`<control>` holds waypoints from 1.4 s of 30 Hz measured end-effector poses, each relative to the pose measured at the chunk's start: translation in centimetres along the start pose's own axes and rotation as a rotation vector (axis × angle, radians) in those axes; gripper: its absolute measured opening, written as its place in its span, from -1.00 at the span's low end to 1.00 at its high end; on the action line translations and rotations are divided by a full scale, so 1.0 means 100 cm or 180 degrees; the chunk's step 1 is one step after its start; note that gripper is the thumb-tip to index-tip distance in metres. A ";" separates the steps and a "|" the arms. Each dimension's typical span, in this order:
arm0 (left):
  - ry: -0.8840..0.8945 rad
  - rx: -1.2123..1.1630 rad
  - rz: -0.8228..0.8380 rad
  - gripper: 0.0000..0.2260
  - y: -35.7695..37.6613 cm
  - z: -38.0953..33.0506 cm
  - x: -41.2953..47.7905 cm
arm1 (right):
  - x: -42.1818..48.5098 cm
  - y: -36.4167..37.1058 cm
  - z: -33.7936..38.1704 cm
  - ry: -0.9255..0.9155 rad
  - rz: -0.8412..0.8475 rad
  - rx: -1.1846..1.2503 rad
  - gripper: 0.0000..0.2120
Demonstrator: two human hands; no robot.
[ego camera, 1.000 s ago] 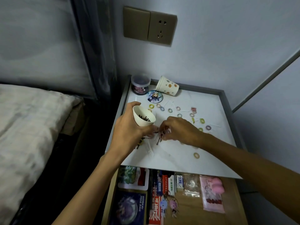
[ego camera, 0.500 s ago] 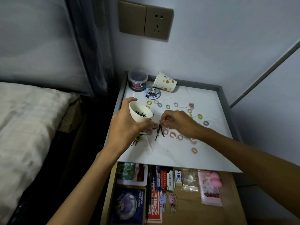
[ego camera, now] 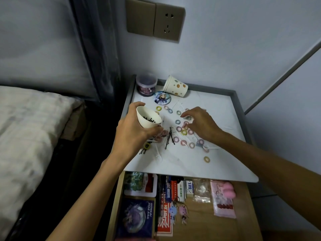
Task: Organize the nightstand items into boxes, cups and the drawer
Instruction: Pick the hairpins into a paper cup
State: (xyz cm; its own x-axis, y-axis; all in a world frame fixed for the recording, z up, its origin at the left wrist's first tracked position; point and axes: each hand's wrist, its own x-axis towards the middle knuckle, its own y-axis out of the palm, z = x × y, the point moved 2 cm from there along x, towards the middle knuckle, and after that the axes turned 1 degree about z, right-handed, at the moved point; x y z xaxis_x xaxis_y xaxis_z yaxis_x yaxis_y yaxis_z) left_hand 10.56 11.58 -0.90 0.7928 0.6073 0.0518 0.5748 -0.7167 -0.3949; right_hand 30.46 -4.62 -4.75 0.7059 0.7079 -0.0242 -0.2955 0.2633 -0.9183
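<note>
My left hand (ego camera: 133, 132) grips a white paper cup (ego camera: 148, 119) with black hairpins inside, tilted over the left part of the white nightstand top (ego camera: 208, 159). Loose black hairpins (ego camera: 170, 138) lie on the top just right of the cup. My right hand (ego camera: 201, 125) hovers over a scatter of small coloured hair rings (ego camera: 184, 132), fingers loosely bent, holding nothing I can see. A spotted paper cup (ego camera: 175, 86) lies on its side at the back. The drawer (ego camera: 194, 209) below stands open.
A clear round jar (ego camera: 146, 85) and a round picture badge (ego camera: 162, 97) stand at the back left. The drawer holds a dark box (ego camera: 136, 217), packets, keychains and a pink pouch (ego camera: 223, 199). A bed (ego camera: 26, 129) lies to the left; a wall socket (ego camera: 154, 24) is above.
My right hand let go of the hairpins, which now lie on the top, and moved right and back over the hair rings. The cup in my left hand stayed about in place.
</note>
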 end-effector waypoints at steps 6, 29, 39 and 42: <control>0.0017 0.0006 -0.0016 -0.30 0.000 0.000 0.001 | -0.006 0.015 0.025 -0.1517 0.0582 -0.0562 -0.79; 0.0041 0.0065 0.0039 -0.32 0.000 0.001 0.000 | 0.006 0.006 0.024 -0.1074 0.0992 -0.0632 -0.96; 0.0023 0.0117 0.0138 -0.26 0.005 0.001 -0.001 | 0.009 -0.047 0.060 -0.0757 0.0401 0.1184 -0.89; 0.0082 0.0206 0.0198 -0.29 0.009 0.001 -0.001 | 0.006 -0.057 0.087 -0.1163 0.0653 0.0844 -0.88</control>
State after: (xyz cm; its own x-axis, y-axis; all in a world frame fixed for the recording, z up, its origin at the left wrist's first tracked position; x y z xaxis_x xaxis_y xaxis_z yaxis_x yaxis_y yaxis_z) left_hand 10.96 10.87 -1.39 0.8319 0.5528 0.0486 0.5108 -0.7286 -0.4564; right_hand 26.92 0.00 3.95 0.3581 0.9336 -0.0102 -0.5917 0.2185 -0.7760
